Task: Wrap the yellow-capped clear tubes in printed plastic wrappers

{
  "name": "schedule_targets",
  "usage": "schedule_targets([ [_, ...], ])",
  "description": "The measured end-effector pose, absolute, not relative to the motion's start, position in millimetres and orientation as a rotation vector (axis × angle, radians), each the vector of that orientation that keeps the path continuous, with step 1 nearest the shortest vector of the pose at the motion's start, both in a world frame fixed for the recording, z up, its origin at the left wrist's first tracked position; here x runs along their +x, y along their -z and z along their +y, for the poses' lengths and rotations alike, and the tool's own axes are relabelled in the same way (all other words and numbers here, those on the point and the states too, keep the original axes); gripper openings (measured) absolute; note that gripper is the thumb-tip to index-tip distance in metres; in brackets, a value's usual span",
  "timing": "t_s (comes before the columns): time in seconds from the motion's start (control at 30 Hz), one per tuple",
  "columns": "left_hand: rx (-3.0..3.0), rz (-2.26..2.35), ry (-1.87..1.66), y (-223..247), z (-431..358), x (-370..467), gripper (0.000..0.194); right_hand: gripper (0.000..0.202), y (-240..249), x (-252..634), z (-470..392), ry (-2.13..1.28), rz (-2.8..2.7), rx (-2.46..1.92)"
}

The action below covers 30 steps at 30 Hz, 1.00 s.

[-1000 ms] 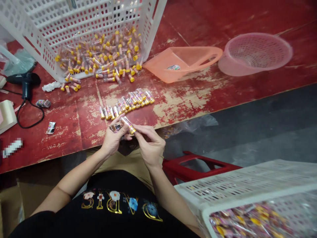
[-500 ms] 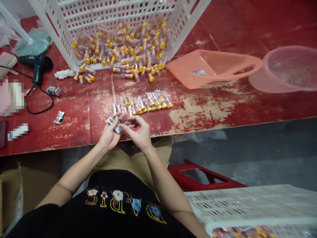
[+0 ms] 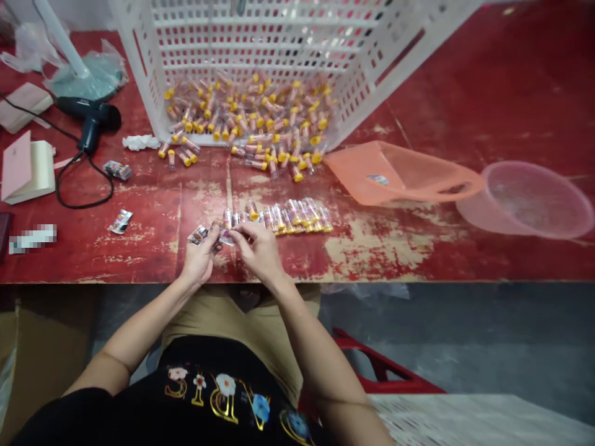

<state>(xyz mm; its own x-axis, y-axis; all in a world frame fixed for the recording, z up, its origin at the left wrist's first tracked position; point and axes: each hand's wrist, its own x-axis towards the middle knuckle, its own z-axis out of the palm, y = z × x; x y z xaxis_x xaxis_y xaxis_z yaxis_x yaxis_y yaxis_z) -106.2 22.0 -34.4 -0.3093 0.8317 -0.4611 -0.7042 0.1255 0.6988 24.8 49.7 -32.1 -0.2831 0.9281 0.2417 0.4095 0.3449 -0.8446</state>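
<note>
My left hand (image 3: 201, 255) is closed on a small bunch of printed plastic sleeves (image 3: 199, 235), dark and shiny, whose ends stick out past the thumb. Close beside it, my right hand (image 3: 261, 253) pinches the edge of a single printed plastic sleeve (image 3: 226, 238), clear with some purple, which lies between both hands. Just beyond the fingers, a row of clear tubes with yellow caps and printed sleeves (image 3: 297, 214) lies on the red table (image 3: 153, 248). One tube (image 3: 251, 210) rests on top of the row's left part.
A tipped white crate (image 3: 153, 93) spills many yellow-capped tubes (image 3: 264, 124) onto the table. An orange scoop (image 3: 353, 170) and a pink basket (image 3: 478, 214) lie to the right. Leftward are a hair dryer (image 3: 90, 121), its cord, and small sleeve bundles (image 3: 121, 221). A red stool (image 3: 395, 378) stands below.
The camera view has shifted, so the table things appear lower. My left fingers have closed more around the sleeves, and my right hand has turned while pinching one at their side.
</note>
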Motion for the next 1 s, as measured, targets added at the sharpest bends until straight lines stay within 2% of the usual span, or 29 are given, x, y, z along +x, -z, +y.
schedule_targets([
  [0.1,0.065,1.164,-1.751,37,35,-129,0.045,0.044,33,-13,97,-1.08,-1.981,-1.136],
  [0.17,0.013,1.182,-1.841,37,40,-148,0.046,0.036,35,-47,143,-1.037,-2.067,-1.221],
  [0.23,-0.013,1.174,-1.858,37,39,-165,0.046,0.023,38,-84,191,-0.857,-2.132,-1.383],
  [0.33,-0.028,1.148,-1.818,37,31,-181,0.046,0.03,41,-129,247,-0.774,-2.175,-1.507],
  [0.47,-0.06,1.144,-1.797,36,26,-185,0.045,0.028,48,-145,271,-0.786,-2.185,-1.548],
  [0.6,-0.114,1.103,-1.727,30,36,-177,0.04,0.026,47,-97,239,-0.784,-2.127,-1.501],
  [0.73,-0.113,1.0,-1.615,22,45,-159,0.038,0.028,23,-8,150,-0.933,-1.811,-1.07],
  [0.8,-0.106,0.983,-1.575,19,45,-145,0.039,0.025,11,30,97,-0.939,-1.706,-1.002],
  [1.0,0.028,0.982,-1.46,11,36,-97,0.039,0.029,-3,85,7,-0.749,-1.654,-1.012],
])
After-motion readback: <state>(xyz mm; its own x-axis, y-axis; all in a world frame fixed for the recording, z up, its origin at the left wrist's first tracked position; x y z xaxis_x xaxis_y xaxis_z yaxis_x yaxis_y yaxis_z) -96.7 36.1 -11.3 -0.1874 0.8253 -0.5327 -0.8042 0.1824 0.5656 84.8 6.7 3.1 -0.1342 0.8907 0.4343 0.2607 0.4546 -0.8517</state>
